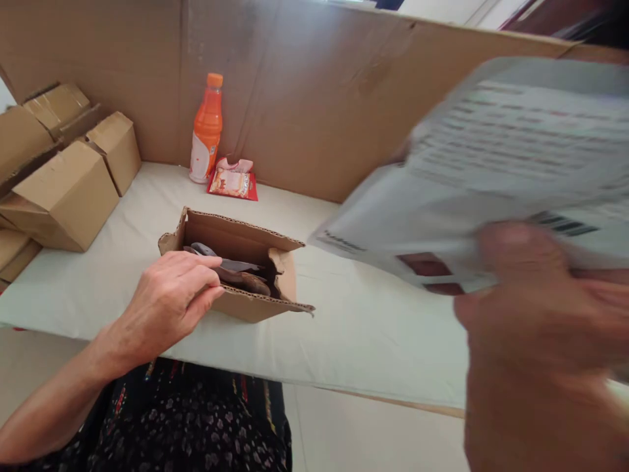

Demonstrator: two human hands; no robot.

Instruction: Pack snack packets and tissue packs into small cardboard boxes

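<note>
A small open cardboard box (246, 305) sits on the white tabletop (373, 328) in front of me, with dark brown items (240, 275) lying inside. My left hand (170, 298) rests on the box's near left edge, fingers curled over the rim and touching the contents. My right hand (535, 314), blurred and close to the camera at the right, grips a printed white sheet with a barcode (491, 170), held up in the air to the right of the box.
An orange drink bottle (207, 128) and a red snack packet (232, 180) stand against the tall cardboard wall (319, 85) at the back. Several closed cardboard boxes (63, 164) are stacked at the left. The table's front edge runs close to my body.
</note>
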